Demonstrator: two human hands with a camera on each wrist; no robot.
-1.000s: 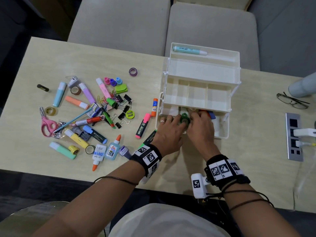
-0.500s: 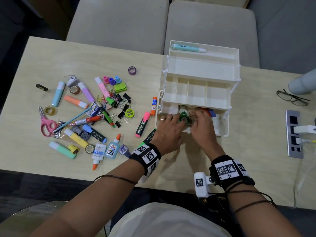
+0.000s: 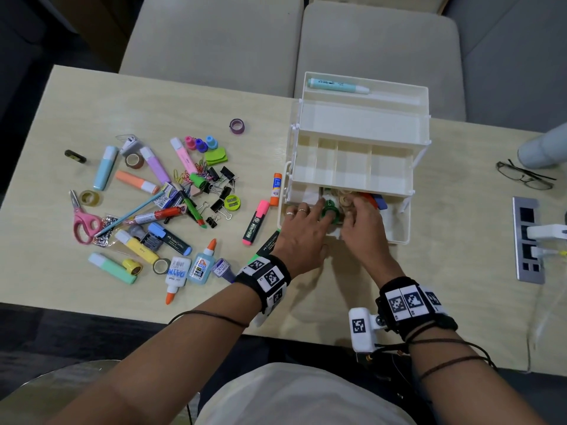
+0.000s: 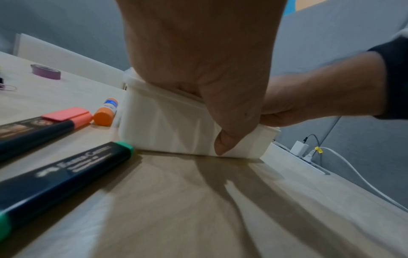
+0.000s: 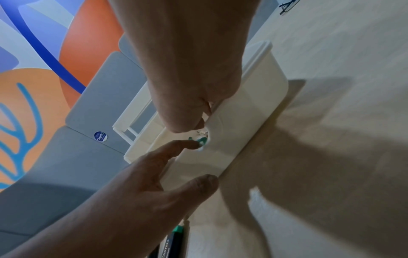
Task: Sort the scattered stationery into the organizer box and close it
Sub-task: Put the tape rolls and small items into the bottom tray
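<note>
Both hands in the organizer box (image 3: 395, 237) — left hand (image 3: 302, 237) and right hand (image 3: 363, 231) fingers clamped on a green tape dispenser (image 3: 329, 213), its long axis not readable.

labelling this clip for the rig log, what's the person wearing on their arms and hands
Both forearms are bare, no sleeves. Each wrist carries a black band with black-and-white square markers and a white camera block, with thin dark cords along both forearms. The left hand wears two finger rings; the right hand shows none.

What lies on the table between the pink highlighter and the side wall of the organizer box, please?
In the head view, an orange-capped glue stick lies between the pink highlighter and the organizer box.
</note>
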